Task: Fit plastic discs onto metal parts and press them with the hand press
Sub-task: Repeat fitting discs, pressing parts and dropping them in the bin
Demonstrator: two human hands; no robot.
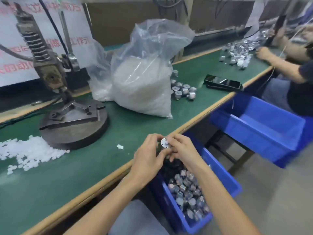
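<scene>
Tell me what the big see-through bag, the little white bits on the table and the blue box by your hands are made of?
The big see-through bag looks like thin soft plastic film: it crinkles and shines. The little white bits seem to be milky, slightly translucent plastic discs. The blue box looks like hard moulded plastic, smooth with stiff walls. The shiny round parts inside it look like metal, since they glint silver.
</scene>
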